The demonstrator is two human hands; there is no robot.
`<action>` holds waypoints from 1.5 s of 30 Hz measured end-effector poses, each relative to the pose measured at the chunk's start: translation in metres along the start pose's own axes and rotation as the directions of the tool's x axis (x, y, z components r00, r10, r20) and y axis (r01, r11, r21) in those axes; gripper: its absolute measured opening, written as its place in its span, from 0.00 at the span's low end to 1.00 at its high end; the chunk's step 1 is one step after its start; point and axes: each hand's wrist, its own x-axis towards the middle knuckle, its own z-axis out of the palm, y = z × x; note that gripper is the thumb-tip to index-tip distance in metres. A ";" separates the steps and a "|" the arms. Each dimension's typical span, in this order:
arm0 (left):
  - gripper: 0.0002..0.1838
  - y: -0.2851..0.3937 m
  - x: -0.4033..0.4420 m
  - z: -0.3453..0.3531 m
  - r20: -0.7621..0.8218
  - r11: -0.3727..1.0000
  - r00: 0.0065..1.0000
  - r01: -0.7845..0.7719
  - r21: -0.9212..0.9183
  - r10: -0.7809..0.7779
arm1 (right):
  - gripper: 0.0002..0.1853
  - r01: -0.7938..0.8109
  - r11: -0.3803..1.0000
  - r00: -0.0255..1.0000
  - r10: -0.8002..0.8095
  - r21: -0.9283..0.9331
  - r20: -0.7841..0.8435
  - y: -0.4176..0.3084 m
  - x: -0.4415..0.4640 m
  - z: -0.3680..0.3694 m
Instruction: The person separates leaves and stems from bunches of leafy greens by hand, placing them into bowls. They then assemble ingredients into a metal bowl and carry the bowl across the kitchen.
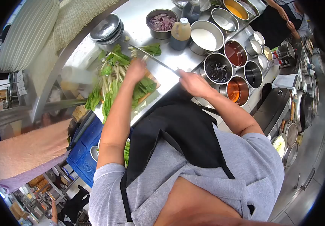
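Observation:
My right hand point(194, 83) is closed around the handle of a long knife point(155, 60), whose blade slants up and left over the steel counter. My left hand point(136, 70) is over the upper right part of a pile of leafy greens point(111, 81) with pale stems; its fingers are blurred. Under the greens lies a wooden cutting board point(153, 94), its right edge showing. A cut leafy piece point(152, 49) rests beyond the board, beside the blade, with small pale stem bits near my left fingers.
Stacked metal bowls point(107, 28) stand at the back left. Beyond the knife are a pot of chopped purple pieces point(162, 22), a capped bottle point(180, 34) and several sauce pots point(217, 67). A blue crate point(85, 154) sits lower left. Another person's hands point(287, 20) show at upper right.

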 end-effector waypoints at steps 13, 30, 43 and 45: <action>0.18 0.032 -0.039 0.021 0.030 0.961 0.989 0.135 0.240 -0.147 | 0.14 -0.070 0.997 0.997 0.070 0.043 0.022 0.021 0.091 0.092; 0.15 0.003 -0.066 -0.074 -0.209 -0.067 0.924 -0.243 -0.968 -0.321 | 0.14 0.282 0.914 0.944 -0.208 0.293 -0.257 -0.056 0.120 0.025; 0.12 0.019 -0.065 -0.074 -0.168 0.193 0.945 -0.116 -0.974 -0.280 | 0.07 -0.041 0.513 0.944 -0.261 0.857 0.201 -0.062 0.128 0.041; 0.12 0.012 -0.061 -0.069 -0.175 0.265 0.946 -0.101 -0.959 -0.273 | 0.07 -0.084 0.526 0.935 -0.252 0.847 0.249 -0.056 0.127 0.039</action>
